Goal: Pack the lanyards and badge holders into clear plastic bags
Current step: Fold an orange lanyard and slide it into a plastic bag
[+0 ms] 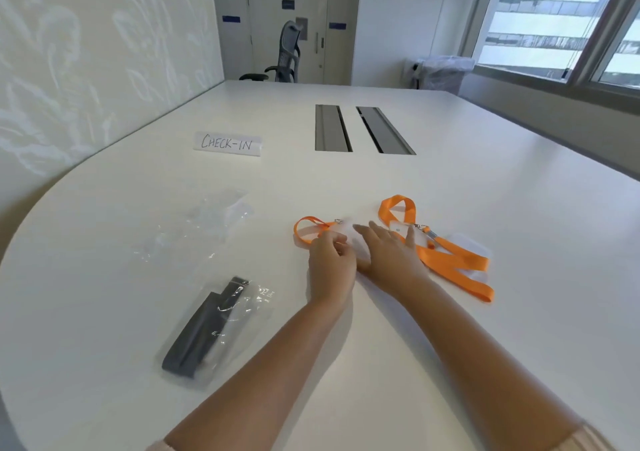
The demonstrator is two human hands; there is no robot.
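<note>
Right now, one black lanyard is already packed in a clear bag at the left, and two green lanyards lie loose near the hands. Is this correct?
Not quite: the two loose lanyards are orange, not green, as the head view shows. The black lanyard is indeed packed in a clear bag at the left, and the orange ones lie near the hands.

An orange lanyard (450, 260) lies loosely looped just right of the right hand (391, 249), over a clear badge holder (474, 242). A smaller orange loop (306, 230) touches the left hand (330, 263). Left of that hand lie empty clear bags (204, 225) and a bagged black lanyard (204, 329).
</note>
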